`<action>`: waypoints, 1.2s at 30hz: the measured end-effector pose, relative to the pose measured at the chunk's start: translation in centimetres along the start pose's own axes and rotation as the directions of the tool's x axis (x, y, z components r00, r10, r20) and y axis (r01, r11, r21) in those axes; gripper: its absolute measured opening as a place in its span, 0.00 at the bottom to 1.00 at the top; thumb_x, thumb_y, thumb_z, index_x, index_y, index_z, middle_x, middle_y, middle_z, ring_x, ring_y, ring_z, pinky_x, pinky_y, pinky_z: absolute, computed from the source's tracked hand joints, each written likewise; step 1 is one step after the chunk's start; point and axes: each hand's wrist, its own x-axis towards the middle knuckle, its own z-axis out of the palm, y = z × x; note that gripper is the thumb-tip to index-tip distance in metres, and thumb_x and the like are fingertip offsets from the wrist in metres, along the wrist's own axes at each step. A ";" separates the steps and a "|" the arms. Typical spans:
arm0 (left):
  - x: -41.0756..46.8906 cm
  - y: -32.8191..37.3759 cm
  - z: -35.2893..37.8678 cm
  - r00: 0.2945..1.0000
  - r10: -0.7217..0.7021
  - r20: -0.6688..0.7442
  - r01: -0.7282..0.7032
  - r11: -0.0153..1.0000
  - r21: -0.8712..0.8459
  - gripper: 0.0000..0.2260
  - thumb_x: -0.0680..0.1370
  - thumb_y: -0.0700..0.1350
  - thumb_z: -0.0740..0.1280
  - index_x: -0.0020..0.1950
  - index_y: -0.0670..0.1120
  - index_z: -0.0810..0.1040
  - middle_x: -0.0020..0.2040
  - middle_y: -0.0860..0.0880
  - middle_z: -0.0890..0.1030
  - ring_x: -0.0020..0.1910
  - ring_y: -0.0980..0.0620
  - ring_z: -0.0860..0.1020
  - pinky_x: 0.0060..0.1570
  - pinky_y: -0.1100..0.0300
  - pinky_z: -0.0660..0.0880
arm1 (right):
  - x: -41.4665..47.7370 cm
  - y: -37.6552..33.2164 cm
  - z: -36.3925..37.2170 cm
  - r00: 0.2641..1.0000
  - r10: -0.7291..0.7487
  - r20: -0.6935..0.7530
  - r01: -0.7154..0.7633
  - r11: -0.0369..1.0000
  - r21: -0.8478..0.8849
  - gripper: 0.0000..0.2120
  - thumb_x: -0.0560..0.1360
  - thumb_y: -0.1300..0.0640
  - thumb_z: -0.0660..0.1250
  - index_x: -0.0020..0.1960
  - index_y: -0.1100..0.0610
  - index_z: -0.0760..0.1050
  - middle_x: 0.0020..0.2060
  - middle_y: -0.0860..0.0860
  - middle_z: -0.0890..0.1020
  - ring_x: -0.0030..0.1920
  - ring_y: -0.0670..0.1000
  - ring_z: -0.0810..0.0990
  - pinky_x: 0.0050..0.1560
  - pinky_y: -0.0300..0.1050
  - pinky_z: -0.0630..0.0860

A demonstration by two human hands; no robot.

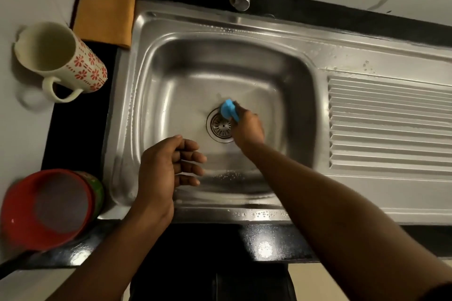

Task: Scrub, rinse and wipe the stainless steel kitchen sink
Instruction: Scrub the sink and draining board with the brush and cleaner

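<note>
Steel sink [156, 76], shiny and wet, droplets along its six o'clock rim. Round drain [221, 126] sits mid-basin. Blue scrubber [228, 110] is pressed to the floor at the drain's one o'clock edge. Ribbed drainboard [389, 124] lies at three o'clock.

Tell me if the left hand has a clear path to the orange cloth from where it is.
Probably yes: the left hand is empty over the basin, and nothing lies between it and the orange cloth beyond the sink's left rim.
</note>
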 end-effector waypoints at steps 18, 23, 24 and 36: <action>0.6 -0.1 -1.3 1.000 0.009 -0.014 -0.009 1.000 -0.013 0.17 0.85 0.50 0.59 0.48 0.42 0.83 0.41 0.39 0.85 0.33 0.45 0.81 0.28 0.58 0.75 | 3.6 0.8 -5.4 0.961 0.209 -0.181 -0.179 0.969 0.168 0.18 0.80 0.57 0.71 0.69 0.54 0.79 0.59 0.51 0.85 0.61 0.53 0.83 0.64 0.48 0.78; 0.9 -0.2 -1.2 1.000 0.006 -0.030 -0.007 1.000 -0.027 0.17 0.85 0.49 0.59 0.48 0.42 0.82 0.41 0.39 0.85 0.33 0.45 0.81 0.28 0.58 0.75 | 2.7 -2.7 -0.5 0.975 0.060 -0.213 -0.065 0.998 -0.012 0.25 0.79 0.60 0.67 0.75 0.47 0.71 0.57 0.51 0.85 0.57 0.54 0.84 0.57 0.49 0.80; 0.9 -0.1 -1.1 0.999 0.005 -0.032 -0.006 1.000 -0.025 0.16 0.85 0.49 0.60 0.47 0.42 0.82 0.40 0.39 0.85 0.33 0.44 0.81 0.28 0.58 0.75 | 2.4 -4.3 1.1 0.988 -0.029 -0.153 0.016 0.996 -0.087 0.27 0.80 0.59 0.65 0.77 0.45 0.69 0.55 0.51 0.85 0.54 0.54 0.84 0.53 0.49 0.79; 1.6 -0.2 -0.6 1.000 -0.006 -0.003 0.006 1.000 -0.009 0.17 0.86 0.50 0.58 0.49 0.42 0.82 0.42 0.39 0.86 0.33 0.45 0.81 0.30 0.57 0.76 | 4.2 -0.6 -5.9 0.948 0.165 -0.273 -0.202 0.973 -0.112 0.20 0.80 0.44 0.69 0.68 0.52 0.79 0.57 0.55 0.86 0.61 0.59 0.83 0.58 0.48 0.77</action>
